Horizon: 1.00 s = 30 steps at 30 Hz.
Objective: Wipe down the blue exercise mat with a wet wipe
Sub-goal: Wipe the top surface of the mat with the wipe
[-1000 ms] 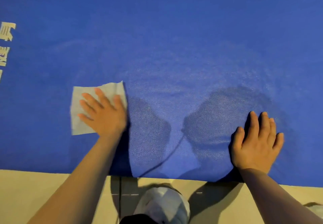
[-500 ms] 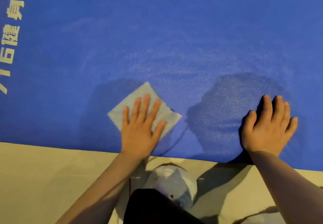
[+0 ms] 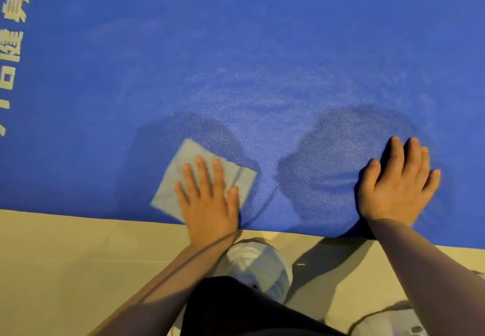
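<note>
Warm, fairly dim light from above and behind throws two soft-edged head-and-arm shadows over the blue exercise mat (image 3: 262, 47); its printed lettering (image 3: 13, 47) is smeared with blur.

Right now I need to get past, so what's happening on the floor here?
A person is wiping a blue mat with a wet wipe. The left hand presses the wipe flat near the mat's near edge. The right hand lies flat on the mat, bracing it. The mat shows faint streaks above the hands. A white shoe stands just off the edge.
</note>
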{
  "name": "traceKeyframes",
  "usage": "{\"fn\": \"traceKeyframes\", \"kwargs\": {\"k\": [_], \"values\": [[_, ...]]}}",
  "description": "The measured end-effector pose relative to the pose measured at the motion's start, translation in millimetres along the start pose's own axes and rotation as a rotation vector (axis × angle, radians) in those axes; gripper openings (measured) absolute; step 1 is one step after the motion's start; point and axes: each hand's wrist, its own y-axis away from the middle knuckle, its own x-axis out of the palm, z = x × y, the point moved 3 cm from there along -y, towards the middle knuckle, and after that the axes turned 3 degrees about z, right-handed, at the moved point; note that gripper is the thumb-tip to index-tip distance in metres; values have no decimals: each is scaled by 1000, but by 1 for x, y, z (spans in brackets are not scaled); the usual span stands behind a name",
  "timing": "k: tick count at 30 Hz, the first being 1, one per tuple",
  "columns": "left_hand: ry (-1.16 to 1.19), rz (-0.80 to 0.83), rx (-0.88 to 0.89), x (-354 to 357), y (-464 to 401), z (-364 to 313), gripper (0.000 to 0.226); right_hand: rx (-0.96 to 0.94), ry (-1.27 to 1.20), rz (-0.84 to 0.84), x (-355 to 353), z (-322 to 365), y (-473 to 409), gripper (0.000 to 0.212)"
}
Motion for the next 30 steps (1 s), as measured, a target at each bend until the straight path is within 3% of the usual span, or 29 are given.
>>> {"fn": "traceKeyframes", "kwargs": {"k": [7,9,13,16,22,27,28,30], "values": [[-95,71,1007,14,-7,-117,57,3,0,-9,0,0,0,59],[-123,56,1122,19,-5,-135,58,-2,-1,-18,0,-1,-1,59],[-133,39,1179,18,-6,-130,58,0,-1,-11,-1,-2,-1,59],[-124,76,1097,12,-17,-92,60,-10,-7,-9,-2,-2,-1,59],[-94,33,559,-14,-55,5,67,5,6,-5,-3,0,0,59],[-15,13,30,-12,-107,-61,69,4,10,-19,-4,1,0,60],[-18,65,23,-10,-124,-87,69,4,11,-25,-4,2,0,60],[-61,152,170,-6,-141,-145,68,1,16,-26,-4,1,-1,60]]}}
